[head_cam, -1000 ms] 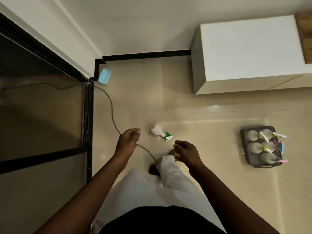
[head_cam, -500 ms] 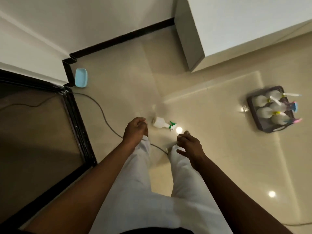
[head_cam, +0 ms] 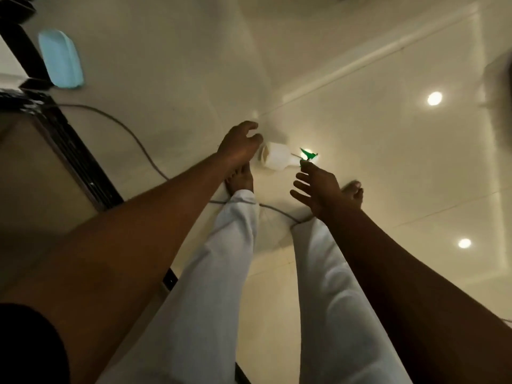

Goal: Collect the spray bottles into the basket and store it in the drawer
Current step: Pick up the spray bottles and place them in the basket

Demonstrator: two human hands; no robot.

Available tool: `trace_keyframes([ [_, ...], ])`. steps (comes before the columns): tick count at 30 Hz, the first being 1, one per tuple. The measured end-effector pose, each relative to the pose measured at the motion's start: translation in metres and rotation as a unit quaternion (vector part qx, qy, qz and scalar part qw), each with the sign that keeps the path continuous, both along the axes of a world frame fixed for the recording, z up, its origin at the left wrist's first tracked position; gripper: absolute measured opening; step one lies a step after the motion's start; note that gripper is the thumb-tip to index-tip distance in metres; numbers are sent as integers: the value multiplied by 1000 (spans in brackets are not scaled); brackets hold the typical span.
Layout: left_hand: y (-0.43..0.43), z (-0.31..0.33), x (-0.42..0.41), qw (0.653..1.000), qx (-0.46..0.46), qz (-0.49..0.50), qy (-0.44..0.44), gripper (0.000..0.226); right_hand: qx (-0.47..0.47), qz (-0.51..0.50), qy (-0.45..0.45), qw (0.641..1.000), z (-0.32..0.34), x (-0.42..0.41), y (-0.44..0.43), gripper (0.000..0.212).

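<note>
A white spray bottle (head_cam: 277,159) with a green nozzle lies on its side on the tiled floor, just ahead of my feet. My left hand (head_cam: 238,144) hovers at the bottle's base end, fingers curled and apart, holding nothing. My right hand (head_cam: 318,187) reaches toward the green nozzle with fingers spread, its fingertips at the nozzle. The dark basket (head_cam: 498,87) shows only as a blurred edge at the far right; its bottles are out of view.
A grey cable (head_cam: 133,134) runs across the floor from the dark door frame (head_cam: 69,151) at the left and passes under my legs. A light blue object (head_cam: 60,59) lies by the wall corner at upper left. Ceiling lights reflect on the tiles at right.
The view has dropped closer to the floor and the bottle. Both hands have reached forward to either end of the bottle and the right hand's fingers have spread. The cabinet has left the view.
</note>
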State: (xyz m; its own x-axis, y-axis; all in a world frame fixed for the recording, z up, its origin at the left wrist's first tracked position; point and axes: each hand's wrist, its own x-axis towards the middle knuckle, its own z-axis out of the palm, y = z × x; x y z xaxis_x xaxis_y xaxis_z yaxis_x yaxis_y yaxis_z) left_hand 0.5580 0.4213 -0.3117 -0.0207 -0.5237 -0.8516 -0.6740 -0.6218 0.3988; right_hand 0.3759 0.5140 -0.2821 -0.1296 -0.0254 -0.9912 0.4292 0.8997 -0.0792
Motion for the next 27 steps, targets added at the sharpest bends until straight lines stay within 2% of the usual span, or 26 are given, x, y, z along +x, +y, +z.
trace_keyframes([
  [6, 11, -109, -21, 998, 66, -4, 4, 55, 92, -55, -26, 994, -123, 8, 10, 63],
  [10, 19, -150, -31, 998, 70, -5, 10, 53, 100, -86, -40, 990, -174, 14, 12, 70],
  [15, 25, -185, -40, 997, 74, -21, 8, 52, 66, -175, -76, 979, -215, 20, 14, 58],
  [20, 33, -183, -46, 996, 71, -59, -1, 53, 46, -253, -94, 962, -215, 26, 16, 53],
  [27, 36, -102, -60, 999, 20, -40, 12, 51, -20, -268, -78, 960, -133, 2, 17, 47],
])
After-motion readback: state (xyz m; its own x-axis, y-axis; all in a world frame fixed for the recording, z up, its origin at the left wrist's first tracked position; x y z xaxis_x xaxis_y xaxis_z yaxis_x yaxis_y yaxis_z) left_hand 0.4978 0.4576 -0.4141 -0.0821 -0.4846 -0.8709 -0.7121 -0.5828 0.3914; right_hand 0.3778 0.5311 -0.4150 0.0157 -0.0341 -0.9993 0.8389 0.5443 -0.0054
